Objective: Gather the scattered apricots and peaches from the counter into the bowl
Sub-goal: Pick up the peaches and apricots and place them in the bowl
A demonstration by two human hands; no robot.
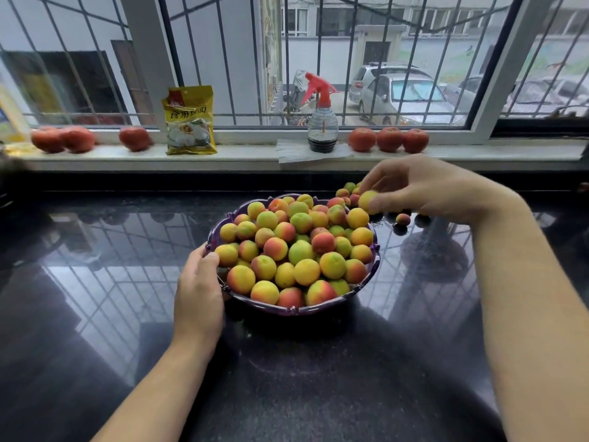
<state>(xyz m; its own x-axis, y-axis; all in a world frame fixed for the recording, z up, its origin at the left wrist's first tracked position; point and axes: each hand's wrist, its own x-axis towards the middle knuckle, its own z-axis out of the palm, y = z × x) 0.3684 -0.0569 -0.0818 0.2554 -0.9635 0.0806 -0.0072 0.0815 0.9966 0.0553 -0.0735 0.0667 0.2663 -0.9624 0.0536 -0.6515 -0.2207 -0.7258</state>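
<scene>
Apricots heaped in purple bowl (376, 266) — counter scene.
Right hand (424, 186) pinches one apricot (366, 199) above its far rim; left hand (199, 291) grips the near-left rim.

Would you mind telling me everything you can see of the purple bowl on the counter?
The purple bowl is wide and shallow, with a scalloped, glossy rim that looks like plastic or glass. It sits upright on the dark polished counter, below the window, and is heaped above its rim with small yellow, green and red-blushed fruit. The left hand holds its near-left rim, thumb over the edge. The right hand holds one fruit above its far-right rim, not touching the bowl. A few loose fruits lie just beyond that side.
</scene>
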